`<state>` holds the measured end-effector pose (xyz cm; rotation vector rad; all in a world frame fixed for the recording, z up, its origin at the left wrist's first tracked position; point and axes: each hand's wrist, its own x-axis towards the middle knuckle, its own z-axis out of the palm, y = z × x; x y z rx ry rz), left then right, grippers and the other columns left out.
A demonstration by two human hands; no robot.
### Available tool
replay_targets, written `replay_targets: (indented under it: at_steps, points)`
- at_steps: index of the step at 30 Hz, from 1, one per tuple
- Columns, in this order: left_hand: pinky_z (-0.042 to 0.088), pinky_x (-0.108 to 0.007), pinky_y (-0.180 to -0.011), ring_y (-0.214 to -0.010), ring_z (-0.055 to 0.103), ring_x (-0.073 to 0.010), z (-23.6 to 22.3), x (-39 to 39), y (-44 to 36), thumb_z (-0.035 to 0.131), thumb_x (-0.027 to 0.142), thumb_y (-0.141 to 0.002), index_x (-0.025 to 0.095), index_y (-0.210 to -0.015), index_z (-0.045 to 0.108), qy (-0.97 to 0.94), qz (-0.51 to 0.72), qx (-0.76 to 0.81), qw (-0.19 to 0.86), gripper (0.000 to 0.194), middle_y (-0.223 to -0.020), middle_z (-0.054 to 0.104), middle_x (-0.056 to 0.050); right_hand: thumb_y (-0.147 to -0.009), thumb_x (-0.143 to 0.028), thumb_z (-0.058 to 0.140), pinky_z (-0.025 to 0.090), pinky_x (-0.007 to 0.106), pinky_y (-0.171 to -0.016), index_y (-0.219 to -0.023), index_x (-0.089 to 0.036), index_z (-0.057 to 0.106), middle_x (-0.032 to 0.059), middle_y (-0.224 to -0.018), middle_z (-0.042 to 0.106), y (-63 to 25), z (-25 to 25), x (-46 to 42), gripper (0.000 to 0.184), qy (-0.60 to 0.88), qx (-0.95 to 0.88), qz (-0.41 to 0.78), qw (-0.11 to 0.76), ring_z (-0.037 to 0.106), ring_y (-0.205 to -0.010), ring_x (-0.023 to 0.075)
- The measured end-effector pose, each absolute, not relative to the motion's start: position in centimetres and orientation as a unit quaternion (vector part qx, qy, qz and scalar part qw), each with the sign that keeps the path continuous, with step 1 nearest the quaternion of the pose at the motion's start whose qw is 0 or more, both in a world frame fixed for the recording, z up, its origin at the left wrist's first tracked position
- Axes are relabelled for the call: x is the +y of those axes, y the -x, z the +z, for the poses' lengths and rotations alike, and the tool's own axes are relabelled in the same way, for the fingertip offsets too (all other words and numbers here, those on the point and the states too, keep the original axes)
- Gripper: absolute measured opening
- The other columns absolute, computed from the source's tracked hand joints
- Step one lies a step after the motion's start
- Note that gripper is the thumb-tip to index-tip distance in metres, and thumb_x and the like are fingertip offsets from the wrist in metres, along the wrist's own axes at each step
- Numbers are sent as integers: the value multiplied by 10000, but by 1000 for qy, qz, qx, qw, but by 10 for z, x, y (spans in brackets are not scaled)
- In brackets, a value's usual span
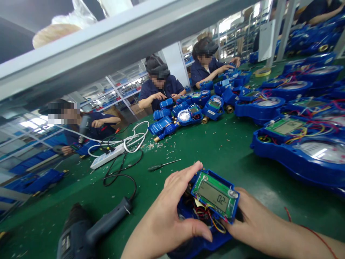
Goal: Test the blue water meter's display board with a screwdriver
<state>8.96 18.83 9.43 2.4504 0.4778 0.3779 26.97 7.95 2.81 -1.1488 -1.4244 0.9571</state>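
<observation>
Nearest the camera, the left hand [167, 212] and the right hand [258, 219] clasp a blue water meter [199, 244] from either side, holding it over the green counter [237, 162]. Its green circuit board [198, 183] faces up, with an LCD screen [214, 196] showing digits and coloured wires [212, 216] bunched beneath. A red thread [314, 230] circles the right wrist. Left of the hands lie a corded power drill [81, 233] and a small screwdriver [163, 165], with a white power strip [106, 157] and tangled white cable [134, 135] farther off. Opened blue meters [296, 151] crowd the counter's right side, more [185, 115] stand ahead, and three co-workers [159, 82] in navy work beyond them, one handling a meter.
</observation>
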Motion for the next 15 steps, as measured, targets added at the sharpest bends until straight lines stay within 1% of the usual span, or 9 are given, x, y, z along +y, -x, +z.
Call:
replay_targets:
  at_steps: [3, 5, 7, 9, 12, 15]
  points:
    - [297, -350, -1207, -1425, 369, -194, 96, 187, -89, 800, 456, -700, 476, -1469, 252, -920, 135, 185, 317, 945, -1549, 395, 69, -694, -85, 496, 513, 188, -713, -945, -178, 701, -5, -1012, 664, -271, 31, 79, 338, 474, -603, 393, 507, 597, -795, 150]
    - [276, -334, -1213, -1436, 348, -180, 95, 188, -89, 770, 449, -738, 485, -1467, 251, -918, 132, 186, 326, 896, -1557, 381, 83, -720, -79, 495, 507, 184, -718, -961, -189, 695, -9, -1039, 656, -272, 32, 79, 332, 470, -614, 394, 496, 598, -816, 148]
    - [274, -316, -1209, -1433, 351, -171, 95, 188, -89, 748, 435, -770, 493, -1461, 264, -914, 133, 184, 335, 846, -1550, 389, 94, -739, -73, 488, 504, 185, -732, -979, -196, 689, -9, -1046, 651, -272, 32, 79, 336, 473, -621, 391, 488, 599, -839, 152]
    - [285, -300, -1197, -1416, 375, -170, 94, 189, -89, 738, 406, -796, 485, -1452, 299, -910, 135, 181, 347, 793, -1532, 418, 90, -748, -80, 491, 502, 191, -732, -991, -196, 682, -7, -1028, 649, -272, 30, 79, 330, 480, -622, 382, 486, 591, -811, 147]
    - [312, -283, -1169, -1370, 431, -173, 94, 190, -90, 737, 368, -813, 453, -1422, 381, -901, 142, 187, 365, 711, -1482, 483, 73, -762, -98, 499, 492, 186, -683, -979, -189, 676, -10, -923, 650, -272, 28, 78, 294, 487, -625, 371, 484, 576, -757, 138]
    - [358, -268, -1123, -1311, 480, -172, 93, 192, -91, 755, 341, -803, 438, -1369, 459, -888, 172, 181, 387, 646, -1397, 549, 64, -756, -103, 492, 473, 180, -623, -955, -177, 671, -12, -766, 622, -272, 28, 78, 278, 480, -631, 371, 484, 590, -805, 161]
